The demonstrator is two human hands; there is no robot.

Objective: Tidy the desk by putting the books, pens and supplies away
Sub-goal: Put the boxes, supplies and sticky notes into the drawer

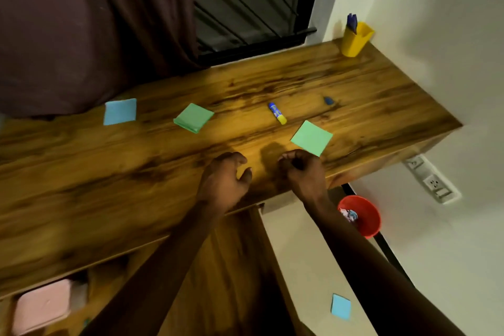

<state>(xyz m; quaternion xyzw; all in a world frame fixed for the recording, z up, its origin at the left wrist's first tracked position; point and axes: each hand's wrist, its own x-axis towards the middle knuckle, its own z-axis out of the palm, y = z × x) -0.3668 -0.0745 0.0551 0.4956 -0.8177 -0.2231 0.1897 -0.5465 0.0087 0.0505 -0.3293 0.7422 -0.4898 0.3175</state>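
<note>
Left hand (226, 180) hung over the near edge of the desk (109, 185), fingers loosely curled and empty. The right hand (302, 172), just beside it, was clenched into a fist with nothing showing in it.

Across the wood beyond lay the supplies not yet put away: a blue pad (120, 111) far to the left, a green pad (193, 118) near the middle and a single green note (311, 138) just past the right knuckles. A yellow cup (354, 39) stood at the far right corner. Near the green note lay a glue stick (277, 113) and, beyond it, a small blue piece (329, 100) too blurred to name.

The step probably called for gathering the papers first. The loose note was best lifted by sliding a fingertip under one corner, then squared onto a pad. The glue stick could roll, so pinching it across its barrel before carrying it to the cup seemed wise.
</note>
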